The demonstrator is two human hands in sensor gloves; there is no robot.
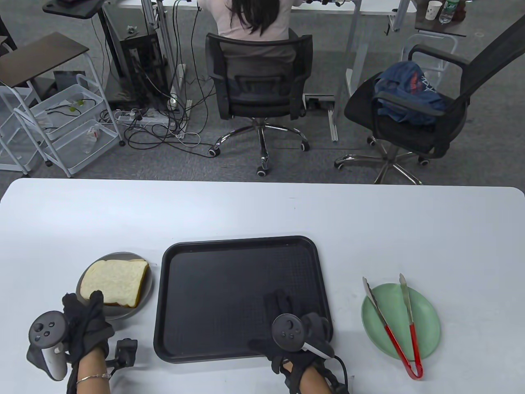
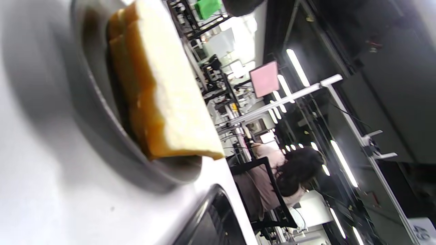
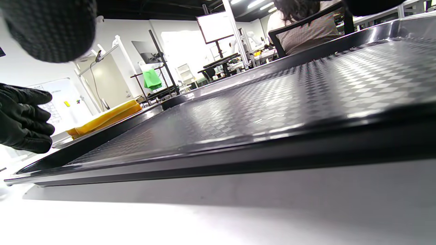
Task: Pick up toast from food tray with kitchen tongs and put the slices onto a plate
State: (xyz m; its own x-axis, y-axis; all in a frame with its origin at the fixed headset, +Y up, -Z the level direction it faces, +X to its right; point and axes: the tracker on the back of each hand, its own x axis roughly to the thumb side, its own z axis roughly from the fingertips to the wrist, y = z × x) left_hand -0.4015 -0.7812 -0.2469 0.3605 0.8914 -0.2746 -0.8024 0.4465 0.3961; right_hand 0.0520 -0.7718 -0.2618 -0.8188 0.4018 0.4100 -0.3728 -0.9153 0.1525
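Slices of toast (image 1: 112,281) lie stacked on a grey plate (image 1: 145,297) at the left of the black food tray (image 1: 229,287), which holds nothing. My left hand (image 1: 88,318) sits at the plate's near rim, its fingers loosely curled beside the toast's front edge; I see nothing gripped. The left wrist view shows the toast (image 2: 170,102) and grey plate (image 2: 102,119) from close up. My right hand (image 1: 283,303) rests flat on the tray's near right part, fingers straight. Red-handled tongs (image 1: 387,330) lie untouched on a green plate (image 1: 426,316) at the right.
The tray (image 3: 272,102) fills the right wrist view, with the toast (image 3: 105,119) and my left hand (image 3: 24,119) beyond its left edge. Past the table's far edge, a person sits in an office chair (image 1: 258,86). A second chair (image 1: 414,119) stands at the right.
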